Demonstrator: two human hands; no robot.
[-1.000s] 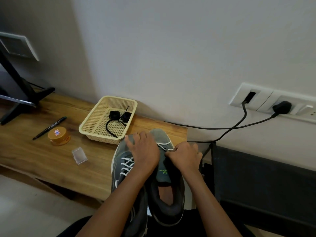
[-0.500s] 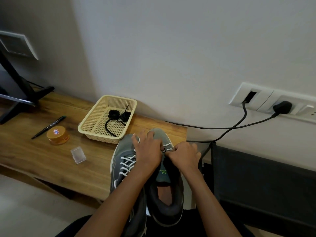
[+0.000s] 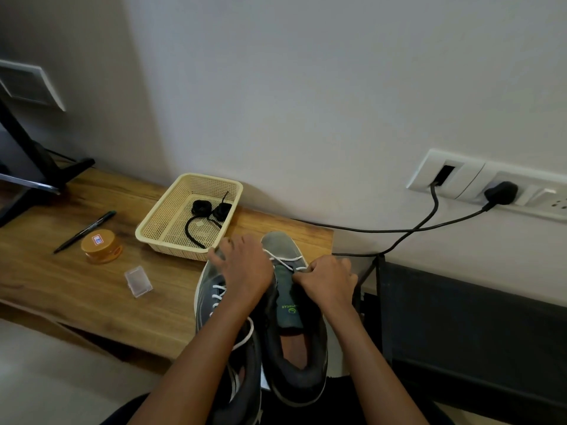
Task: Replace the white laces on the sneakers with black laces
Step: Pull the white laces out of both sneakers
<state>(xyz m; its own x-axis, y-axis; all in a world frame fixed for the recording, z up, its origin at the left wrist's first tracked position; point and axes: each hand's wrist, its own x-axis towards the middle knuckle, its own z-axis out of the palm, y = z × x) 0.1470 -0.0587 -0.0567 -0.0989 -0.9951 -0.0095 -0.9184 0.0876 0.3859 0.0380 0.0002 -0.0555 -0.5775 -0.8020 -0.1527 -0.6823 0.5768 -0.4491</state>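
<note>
1. At the far left we see a black stand (image 3: 46, 167) with its foot on the wooden table (image 3: 61, 286). Near it lie a pen (image 3: 86, 231), an orange round tin (image 3: 102, 246) and a small clear box (image 3: 138, 281), each apart from the others.
2. Further right a cream basket (image 3: 171, 248) sits on the table's wall side. The black laces (image 3: 208, 211) lie coiled inside it, just beyond the left hand's fingertips, and neither hand touches them.
3. The left sneaker (image 3: 207, 280) points its toe towards the basket, with white lacing (image 3: 218, 294) crossing the eyelets we can see.
4. The left hand (image 3: 245, 268) lies palm down across the fronts of both shoes, fingers spread and straight, gripping nothing that we can make out.
5. The right sneaker (image 3: 294, 357) lies touching the left one, its tongue bared. A white lace (image 3: 283, 258) crosses it only near the toe.
6. The right hand (image 3: 328, 282) sits at that shoe's right edge, fingers curled, pinching the white lace where it leaves the eyelets.
7. At the right, two black cables (image 3: 399, 231) run up to a wall socket panel (image 3: 460, 179).
</note>
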